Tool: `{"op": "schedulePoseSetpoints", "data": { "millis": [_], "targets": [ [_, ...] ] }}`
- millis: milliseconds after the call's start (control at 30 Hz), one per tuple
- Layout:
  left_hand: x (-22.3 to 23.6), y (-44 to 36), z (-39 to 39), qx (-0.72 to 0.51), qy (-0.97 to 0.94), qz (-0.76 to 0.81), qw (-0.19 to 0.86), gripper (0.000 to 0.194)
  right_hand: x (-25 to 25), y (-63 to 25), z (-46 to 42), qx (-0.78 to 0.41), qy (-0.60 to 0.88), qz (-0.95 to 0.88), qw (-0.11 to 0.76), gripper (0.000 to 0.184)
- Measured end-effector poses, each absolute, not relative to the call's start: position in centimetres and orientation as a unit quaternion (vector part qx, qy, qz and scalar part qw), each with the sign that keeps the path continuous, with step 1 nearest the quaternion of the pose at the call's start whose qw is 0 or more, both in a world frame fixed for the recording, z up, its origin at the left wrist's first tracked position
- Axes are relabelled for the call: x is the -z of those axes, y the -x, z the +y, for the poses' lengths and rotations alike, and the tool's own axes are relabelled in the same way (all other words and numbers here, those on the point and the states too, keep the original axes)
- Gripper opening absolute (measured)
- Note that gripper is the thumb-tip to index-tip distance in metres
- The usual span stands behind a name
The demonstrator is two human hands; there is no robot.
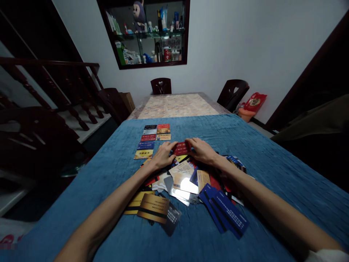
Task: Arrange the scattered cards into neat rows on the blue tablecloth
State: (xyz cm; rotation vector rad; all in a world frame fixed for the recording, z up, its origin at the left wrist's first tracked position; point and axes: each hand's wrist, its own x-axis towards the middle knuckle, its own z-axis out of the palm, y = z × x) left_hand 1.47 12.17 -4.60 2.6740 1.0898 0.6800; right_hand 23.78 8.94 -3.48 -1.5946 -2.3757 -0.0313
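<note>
Between my two hands is a dark red card (182, 148), held by its left and right edges at the far side of a loose card pile. My left hand (163, 155) grips its left edge with thumb and fingers. On the right edge, my right hand (202, 150) does the same. Below them spreads the heap of mixed cards (185, 182), with gold cards (153, 208) at its near left and blue cards (229, 211) at its near right. Left of my hands lie cards in neat overlapping columns, among them a yellow card (143, 154) and an orange-red card (163, 128).
A blue cloth (114, 160) covers the near part of the table; a patterned tabletop (174, 105) shows beyond it. Dark chairs (233, 92) stand around the far end. An orange bin (246, 114) with a red bag is at the right. A wooden railing (49, 63) runs along the left.
</note>
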Motion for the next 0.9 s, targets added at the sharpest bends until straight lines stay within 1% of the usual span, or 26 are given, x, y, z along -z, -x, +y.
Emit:
{"op": "schedulePoseSetpoints", "data": {
  "millis": [367,567,700,900],
  "targets": [
    [3.8,-1.2,12.4,-0.219,-0.907,0.355,0.053,0.055,3.2,-24.3,9.1,0.017,0.535,-0.831,0.152,0.049],
    [3.3,-0.8,12.4,-0.194,-0.915,0.353,0.027,0.048,3.5,-24.1,8.9,0.052,0.523,-0.835,0.166,0.045],
    [2.9,-0.5,12.5,-0.194,-0.917,0.347,0.005,0.047,3.5,-23.7,8.8,0.065,0.52,-0.834,0.173,0.045],
    [1.8,0.8,13.0,-0.171,-0.919,0.355,-0.011,0.048,2.5,-22.4,9.4,0.066,0.508,-0.842,0.168,0.041]
  ]
}}
